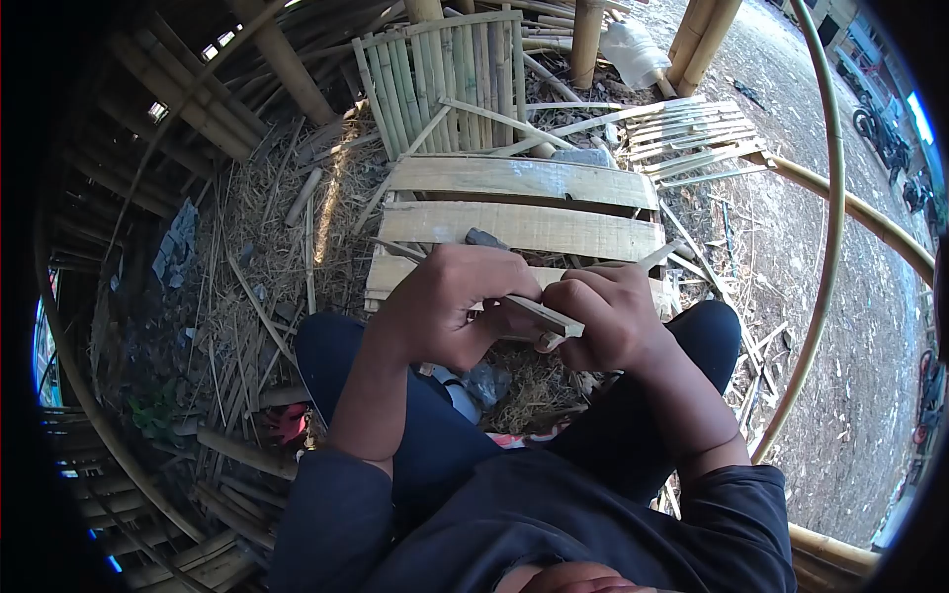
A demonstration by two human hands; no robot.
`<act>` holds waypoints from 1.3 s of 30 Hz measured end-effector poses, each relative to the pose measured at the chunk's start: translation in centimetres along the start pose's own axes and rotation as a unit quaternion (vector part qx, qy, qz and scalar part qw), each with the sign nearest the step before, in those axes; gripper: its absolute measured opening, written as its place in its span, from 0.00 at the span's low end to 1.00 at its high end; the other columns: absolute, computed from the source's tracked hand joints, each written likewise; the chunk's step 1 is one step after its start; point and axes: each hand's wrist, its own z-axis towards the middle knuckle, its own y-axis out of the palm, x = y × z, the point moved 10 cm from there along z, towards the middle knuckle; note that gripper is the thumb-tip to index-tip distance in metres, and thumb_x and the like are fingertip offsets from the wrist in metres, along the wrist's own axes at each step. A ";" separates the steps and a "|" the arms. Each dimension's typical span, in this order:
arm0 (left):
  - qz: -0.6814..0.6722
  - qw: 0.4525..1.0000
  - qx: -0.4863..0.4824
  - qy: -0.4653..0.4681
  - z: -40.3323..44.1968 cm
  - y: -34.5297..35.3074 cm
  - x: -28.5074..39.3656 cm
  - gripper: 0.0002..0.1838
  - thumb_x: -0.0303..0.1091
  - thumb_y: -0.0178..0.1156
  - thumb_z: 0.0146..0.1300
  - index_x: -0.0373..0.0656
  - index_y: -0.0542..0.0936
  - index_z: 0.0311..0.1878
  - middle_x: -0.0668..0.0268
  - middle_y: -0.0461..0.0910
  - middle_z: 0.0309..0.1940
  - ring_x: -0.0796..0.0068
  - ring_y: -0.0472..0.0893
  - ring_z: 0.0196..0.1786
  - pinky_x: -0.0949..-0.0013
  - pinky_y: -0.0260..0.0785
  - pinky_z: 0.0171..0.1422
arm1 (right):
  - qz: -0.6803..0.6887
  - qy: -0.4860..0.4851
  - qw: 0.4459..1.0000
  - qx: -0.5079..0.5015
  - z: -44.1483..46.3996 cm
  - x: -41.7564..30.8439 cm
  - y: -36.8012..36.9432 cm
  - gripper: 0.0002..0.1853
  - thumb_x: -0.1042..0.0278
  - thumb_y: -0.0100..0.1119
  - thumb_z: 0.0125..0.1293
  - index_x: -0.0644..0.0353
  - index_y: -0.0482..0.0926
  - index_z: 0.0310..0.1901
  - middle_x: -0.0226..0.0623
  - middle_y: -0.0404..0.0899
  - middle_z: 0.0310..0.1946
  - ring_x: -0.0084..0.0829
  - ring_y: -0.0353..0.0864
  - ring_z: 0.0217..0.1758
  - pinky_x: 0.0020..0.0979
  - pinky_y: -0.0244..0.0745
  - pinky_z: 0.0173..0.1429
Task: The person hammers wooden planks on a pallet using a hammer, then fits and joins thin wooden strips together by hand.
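My left hand [465,301] is closed around a short split bamboo piece [544,315], whose squared end points toward my right hand. My right hand [611,314] is a fist right beside that end, its thumb close under the bamboo. From behind the right fist sticks out a pale, flat, blade-like piece [659,255]; its other end is hidden by the fingers. Both hands are above my lap, at the near edge of a low slatted bench [524,226]. A dark block-like object [485,239] lies on the bench just beyond my left hand.
A bamboo slat panel [450,84] leans behind the bench. Another slatted bamboo frame [692,136] lies at the back right. Shavings and strips litter the ground. A long curved bamboo pole [835,198] stands on the right. A red object [287,423] lies left of my leg.
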 end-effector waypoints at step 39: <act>0.287 0.935 0.200 0.058 -2.2 -0.9 0.0 0.20 0.56 0.71 0.58 0.48 0.83 0.33 0.69 0.74 0.21 0.65 0.77 0.21 0.62 0.67 0.25 | -0.101 0.150 0.983 0.025 -1.2 0.6 1.5 0.13 0.68 0.70 0.51 0.57 0.74 0.32 0.35 0.76 0.22 0.37 0.83 0.23 0.37 0.75 0.26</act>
